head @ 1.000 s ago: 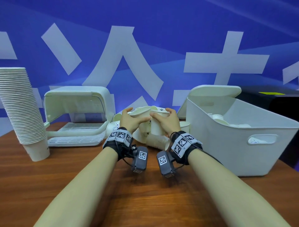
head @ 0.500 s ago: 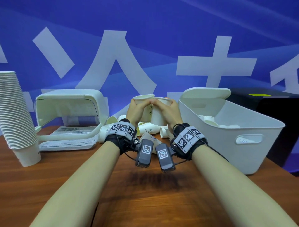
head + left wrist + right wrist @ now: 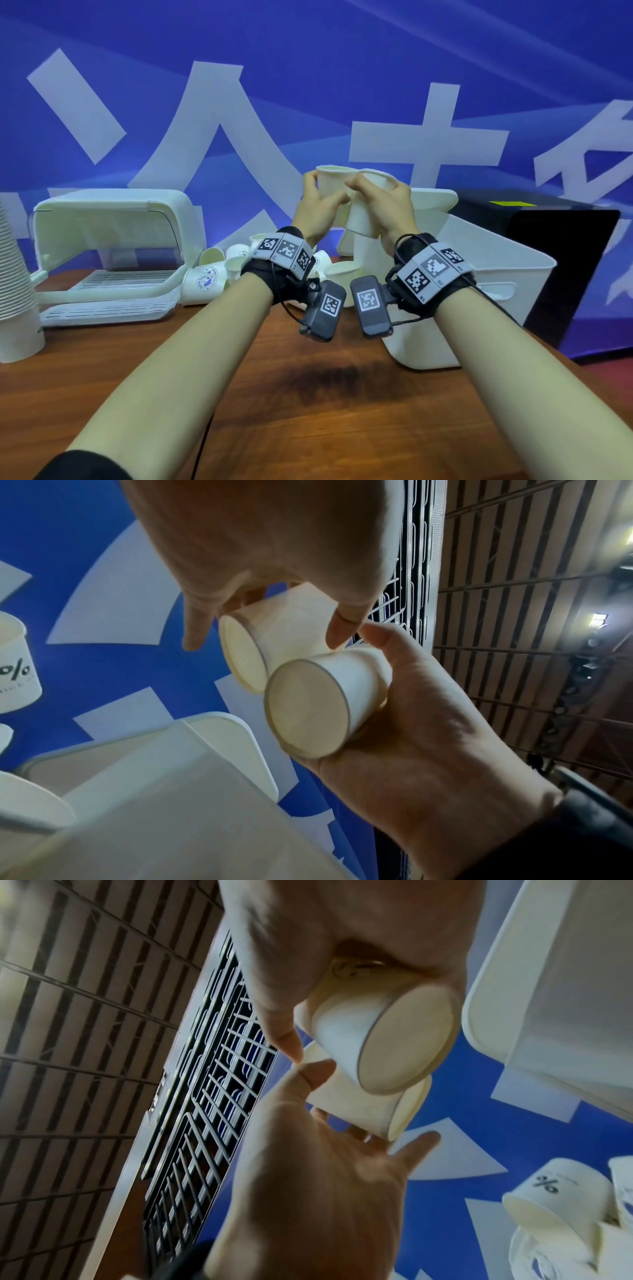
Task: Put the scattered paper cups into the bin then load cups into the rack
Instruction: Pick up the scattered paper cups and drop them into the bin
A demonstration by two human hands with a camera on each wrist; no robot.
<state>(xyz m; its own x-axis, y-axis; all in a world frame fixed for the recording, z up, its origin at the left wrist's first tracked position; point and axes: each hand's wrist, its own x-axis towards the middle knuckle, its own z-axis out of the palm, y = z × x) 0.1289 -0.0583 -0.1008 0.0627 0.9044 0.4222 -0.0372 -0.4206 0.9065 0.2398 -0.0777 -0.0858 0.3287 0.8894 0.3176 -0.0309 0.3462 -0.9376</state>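
Both hands have risen from the scattered cups (image 3: 219, 274) toward the white bin (image 3: 496, 274) on the right. The left hand (image 3: 317, 212) grips one paper cup (image 3: 330, 178); the right hand (image 3: 387, 209) grips another (image 3: 363, 219), seemingly nearly nested. Binning likely comes next.

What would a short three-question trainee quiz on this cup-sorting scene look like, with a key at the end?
1. True or false: the left hand and right hand each hold a paper cup.
2. Where is the bin: A) right of the hands, B) left of the hands?
3. What tall thing stands at the table's left edge?

Key: 1 true; 2 A; 3 a stack of cups.
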